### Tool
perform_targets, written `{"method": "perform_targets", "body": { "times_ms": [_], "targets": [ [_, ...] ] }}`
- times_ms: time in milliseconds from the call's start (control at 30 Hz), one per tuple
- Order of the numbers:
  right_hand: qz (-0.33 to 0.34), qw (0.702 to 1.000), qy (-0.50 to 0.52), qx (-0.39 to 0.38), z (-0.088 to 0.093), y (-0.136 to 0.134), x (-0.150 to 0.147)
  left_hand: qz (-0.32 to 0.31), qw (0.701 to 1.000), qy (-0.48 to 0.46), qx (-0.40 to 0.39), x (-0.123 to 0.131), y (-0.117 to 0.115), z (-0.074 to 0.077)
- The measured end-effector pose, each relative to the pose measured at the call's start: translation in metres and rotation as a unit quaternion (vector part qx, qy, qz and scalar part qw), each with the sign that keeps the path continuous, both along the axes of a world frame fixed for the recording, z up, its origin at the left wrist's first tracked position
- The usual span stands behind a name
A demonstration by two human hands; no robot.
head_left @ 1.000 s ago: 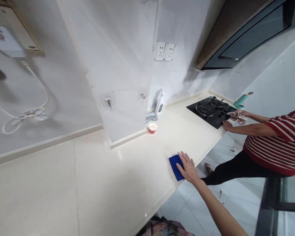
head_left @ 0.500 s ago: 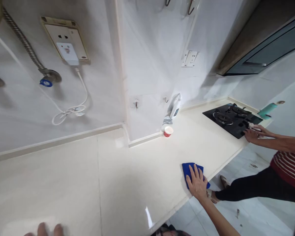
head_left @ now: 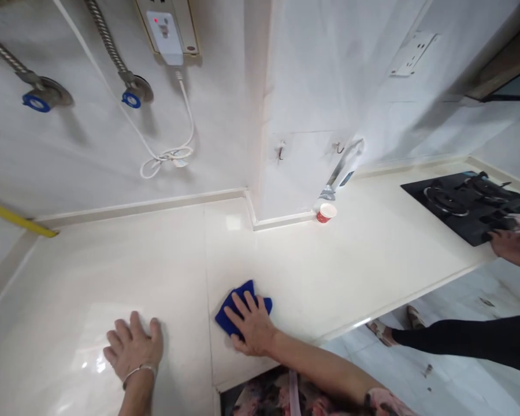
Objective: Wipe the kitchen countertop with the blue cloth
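Note:
My right hand [head_left: 252,326] presses flat on a blue cloth [head_left: 236,306] on the cream countertop [head_left: 351,260], fingers spread over it, near the front edge. My left hand [head_left: 132,346] lies flat and open on the counter to the left, fingers apart, a bracelet at the wrist, holding nothing. The cloth sticks out beyond my right fingertips toward the wall.
A red paper cup [head_left: 326,212] and a white spray bottle [head_left: 343,170] stand by the wall column. A black gas hob [head_left: 463,205] is at the right, where another person's hand [head_left: 507,242] rests. Wall pipes, a socket and a coiled white cord [head_left: 167,156] hang behind.
My right hand has slid the blue cloth leftward along the counter. My left hand has come fully into view, flat on the counter. The view has swung left and down.

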State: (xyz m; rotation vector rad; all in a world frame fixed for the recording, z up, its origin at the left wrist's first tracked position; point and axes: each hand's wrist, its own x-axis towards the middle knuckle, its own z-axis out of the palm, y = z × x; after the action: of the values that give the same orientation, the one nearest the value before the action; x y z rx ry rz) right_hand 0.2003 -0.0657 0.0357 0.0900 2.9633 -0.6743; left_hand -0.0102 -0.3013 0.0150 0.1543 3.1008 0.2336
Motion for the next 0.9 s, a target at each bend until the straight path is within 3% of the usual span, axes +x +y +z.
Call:
{"method": "perform_targets", "body": {
  "times_ms": [67,133,233,333,433,533,667,733,800,900],
  "targets": [
    [0.067,0.997,0.008,-0.029,0.002,-0.009,0.000,0.014,1.000,0.001,0.026,0.002,0.000,0.000],
    [0.116,0.993,0.007,-0.036,-0.006,0.002,0.019,0.025,0.999,-0.008,0.046,0.005,0.001,0.001],
    [0.168,0.986,0.006,0.005,-0.026,0.059,0.066,0.036,0.998,-0.018,0.046,0.007,0.001,0.001],
    [0.134,0.985,0.044,0.099,-0.039,0.128,0.116,0.039,0.998,-0.006,0.042,0.008,-0.001,-0.003],
    [0.101,0.977,0.069,0.175,-0.037,0.147,0.141,0.028,0.998,0.021,0.052,0.009,-0.002,-0.009],
    [0.137,0.972,0.054,0.185,-0.030,0.103,0.115,0.021,0.997,0.042,0.063,0.012,-0.001,-0.013],
    [0.302,0.949,0.031,0.083,-0.024,0.003,0.022,0.030,0.996,0.026,0.083,0.015,0.002,-0.010],
    [0.350,0.936,0.033,0.030,-0.020,-0.039,-0.026,0.033,0.995,0.016,0.091,0.017,0.002,-0.008],
    [0.371,0.928,0.042,0.000,-0.017,-0.067,-0.063,0.033,0.995,0.007,0.095,0.017,0.001,-0.006],
    [0.397,0.917,0.045,-0.017,-0.020,-0.079,-0.097,0.038,0.995,0.002,0.096,0.017,-0.002,-0.005]
  ]
}}
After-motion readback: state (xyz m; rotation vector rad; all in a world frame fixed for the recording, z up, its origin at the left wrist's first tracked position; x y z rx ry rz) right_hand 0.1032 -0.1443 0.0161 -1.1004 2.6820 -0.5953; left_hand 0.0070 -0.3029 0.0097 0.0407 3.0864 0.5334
